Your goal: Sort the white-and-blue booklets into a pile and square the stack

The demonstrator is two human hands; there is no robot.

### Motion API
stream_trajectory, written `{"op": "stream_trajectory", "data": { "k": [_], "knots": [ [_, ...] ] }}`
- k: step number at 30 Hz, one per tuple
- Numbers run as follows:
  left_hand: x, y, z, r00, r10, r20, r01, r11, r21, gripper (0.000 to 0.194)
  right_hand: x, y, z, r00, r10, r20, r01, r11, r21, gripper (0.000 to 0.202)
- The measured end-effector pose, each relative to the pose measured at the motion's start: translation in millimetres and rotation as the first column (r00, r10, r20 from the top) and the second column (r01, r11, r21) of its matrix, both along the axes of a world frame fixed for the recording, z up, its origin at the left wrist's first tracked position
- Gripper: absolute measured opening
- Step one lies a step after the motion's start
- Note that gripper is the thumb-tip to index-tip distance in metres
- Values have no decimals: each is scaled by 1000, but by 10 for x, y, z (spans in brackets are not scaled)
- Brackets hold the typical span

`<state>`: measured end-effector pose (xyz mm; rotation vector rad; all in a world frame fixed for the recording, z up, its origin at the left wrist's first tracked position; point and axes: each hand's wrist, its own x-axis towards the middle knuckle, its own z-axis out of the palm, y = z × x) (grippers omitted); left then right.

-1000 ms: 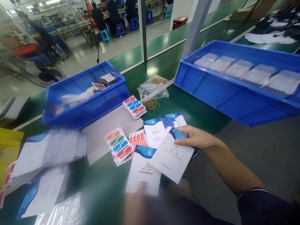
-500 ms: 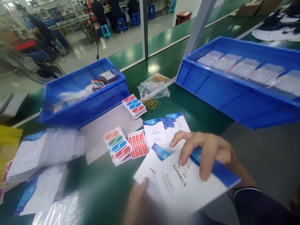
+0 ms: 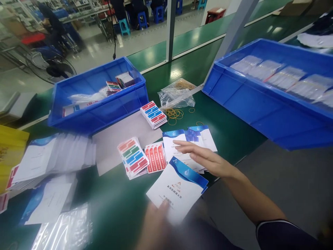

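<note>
My left hand (image 3: 157, 217), blurred at the bottom, grips white-and-blue booklets (image 3: 179, 189) with the thumb on the top cover. At least one more booklet edge shows beneath. My right hand (image 3: 205, 158) hovers just above and behind them, fingers stretched out, holding nothing. Under its fingertips lie more booklets (image 3: 173, 142) fanned on the green table. To their left rest red label cards (image 3: 156, 158) and a stack of multicoloured sticker cards (image 3: 133, 158). Another such stack (image 3: 153, 114) sits farther back, on a sheet of pale paper (image 3: 106, 152).
Two blue bins (image 3: 101, 113) (image 3: 260, 104) stand at the back left and right. Rubber bands (image 3: 174, 114) and a plastic bag (image 3: 177, 95) lie between them. Stacked booklets (image 3: 36, 159), clear plastic sleeves (image 3: 65, 229) and a yellow container (image 3: 11, 152) are at left. People sit in the background.
My right hand has let go of the front booklet and drawn back with fingers straightened. That booklet now lies over the others in my left hand. The view has shifted slightly.
</note>
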<state>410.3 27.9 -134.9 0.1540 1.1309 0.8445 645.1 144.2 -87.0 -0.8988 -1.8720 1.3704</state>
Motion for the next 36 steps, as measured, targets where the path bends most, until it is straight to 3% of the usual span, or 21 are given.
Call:
{"op": "stream_trajectory", "data": {
  "k": [2,4,8,15,19,23,27,31,34,36],
  "knots": [
    [21,11,17,999,-4,-45,4,1000,-10,64,-27,-45,-32,995,-80,-51,72,988,-137,42],
    [47,19,34,998,-1,-70,1,1000,-1,67,-58,-87,-50,998,-48,-28,40,968,-249,48],
    [93,20,40,996,13,-83,-15,1000,-22,65,-105,-133,-46,997,-72,-5,65,923,-378,34],
    [-27,20,-15,993,69,-94,-65,997,43,36,-110,-118,-16,985,-169,-22,145,902,-406,27],
    [-45,26,11,993,48,-106,-42,998,56,30,-121,-129,-20,987,-158,-29,128,882,-454,26],
    [14,37,15,982,115,-151,-97,988,123,15,-166,-158,-16,987,-158,-31,129,889,-440,24],
    [13,50,-26,963,181,-199,-153,977,147,19,-204,-162,-2,983,-167,-72,121,895,-429,26],
    [-80,86,-17,935,275,-224,-246,958,147,30,-51,-149,35,940,-342,-13,313,874,-372,28],
    [-154,136,59,926,310,-213,-283,947,151,37,194,-133,98,834,-550,-37,505,790,-347,27],
    [-163,175,131,930,314,-190,-291,946,142,42,320,-116,140,783,-615,-92,545,750,-375,29]
  ]
}}
